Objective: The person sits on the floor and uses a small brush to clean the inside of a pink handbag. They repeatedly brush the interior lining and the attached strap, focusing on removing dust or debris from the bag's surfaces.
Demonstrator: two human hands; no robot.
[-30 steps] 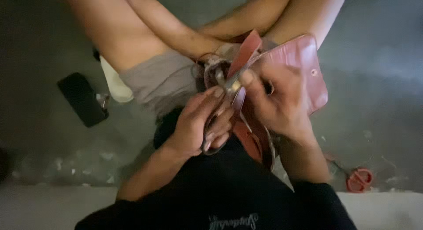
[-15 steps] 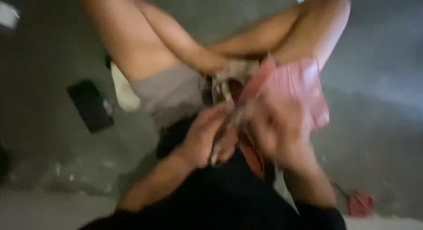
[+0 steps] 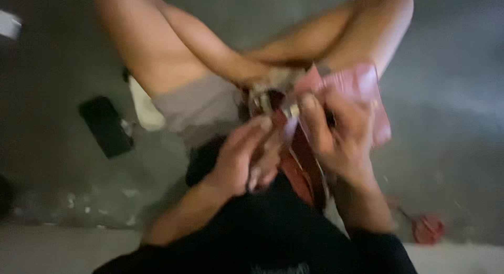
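The left hand (image 3: 247, 161) and right hand (image 3: 341, 135) both have a tight grip on a red leather bag (image 3: 362, 87). A black phone (image 3: 105, 126) lies on the floor (image 3: 446, 95).

Your hands meet over the strap (image 3: 302, 171); the pouch (image 3: 362, 95) lies right, the phone (image 3: 105, 126) left on the floor (image 3: 462, 69).

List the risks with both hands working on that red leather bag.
The picture is blurred, so these are guesses. The right hand and left hand pinch a small metal fitting on the bag; either grip could slip. The strap hangs between the arms and might snag.
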